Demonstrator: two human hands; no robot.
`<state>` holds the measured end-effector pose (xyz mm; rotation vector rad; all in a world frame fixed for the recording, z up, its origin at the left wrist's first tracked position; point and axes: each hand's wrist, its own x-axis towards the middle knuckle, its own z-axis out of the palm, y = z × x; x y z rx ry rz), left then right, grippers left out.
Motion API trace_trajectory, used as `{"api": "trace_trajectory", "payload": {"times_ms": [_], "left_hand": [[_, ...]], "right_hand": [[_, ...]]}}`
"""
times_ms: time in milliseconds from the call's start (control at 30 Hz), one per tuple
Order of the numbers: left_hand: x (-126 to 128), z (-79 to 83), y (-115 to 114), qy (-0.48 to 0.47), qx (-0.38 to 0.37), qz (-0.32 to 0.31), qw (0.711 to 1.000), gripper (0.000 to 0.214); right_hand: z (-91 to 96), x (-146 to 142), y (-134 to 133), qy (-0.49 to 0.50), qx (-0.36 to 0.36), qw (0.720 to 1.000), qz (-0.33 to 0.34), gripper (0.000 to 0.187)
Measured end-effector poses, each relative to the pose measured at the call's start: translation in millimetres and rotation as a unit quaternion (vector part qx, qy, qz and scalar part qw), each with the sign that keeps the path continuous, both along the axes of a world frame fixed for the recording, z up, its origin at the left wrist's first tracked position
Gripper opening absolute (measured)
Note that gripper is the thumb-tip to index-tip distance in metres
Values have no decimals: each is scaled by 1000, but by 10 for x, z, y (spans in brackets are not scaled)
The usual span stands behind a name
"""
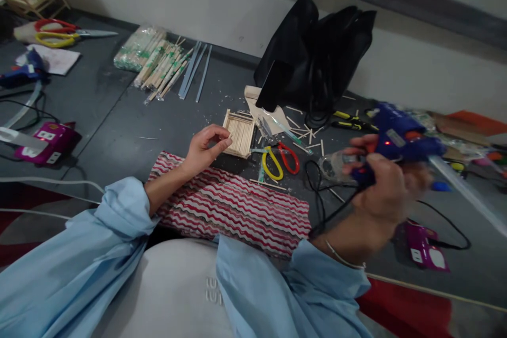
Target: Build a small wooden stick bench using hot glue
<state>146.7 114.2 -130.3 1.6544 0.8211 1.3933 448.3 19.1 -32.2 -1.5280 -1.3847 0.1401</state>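
Observation:
My left hand [208, 147] is closed in a pinch at the near left corner of a small box of wooden sticks [241, 136]. Whatever lies between its fingertips is too small to make out. Raised at the right, my right hand [380, 185], slightly blurred, grips a blue hot glue gun [398, 132] with a small red light lit. A clear glue stick [467, 190] juts from the gun's back. Scissors with one yellow and one red handle [273, 163] lie just right of the box. A striped cloth [237, 208] is spread in front of me.
Bundled sticks [164, 68] and grey strips [194, 71] lie at the back left. A black bag [312, 58] stands against the wall, a phone [274, 84] before it. Loose cut sticks [307, 132], pliers [352, 121], cords and purple power sockets [425, 245] occupy the right side.

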Motion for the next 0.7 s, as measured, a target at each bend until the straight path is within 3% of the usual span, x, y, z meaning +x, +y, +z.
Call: {"api": "trace_trajectory", "payload": {"times_ms": [67,167,233,367,700], "left_hand": [[-11,16,-3,27,26,10,999,27],[-24,31,0,49,71,26,996,22],[-28,33,7,51,91,34,994,19],[-27,33,12,60,84,49,993,19],[-22,31,-3,74,62,56,994,21]], "right_hand": [[-45,-382,79,229,-24,967,113,30],[-236,-862,145,370,-117,898,206,35],[-382,-1037,150,378,-158,884,223,43],[-558,-1080,132,374,-159,880,245,55],[-617,-1040,143,366,-194,877,244,57]]}}
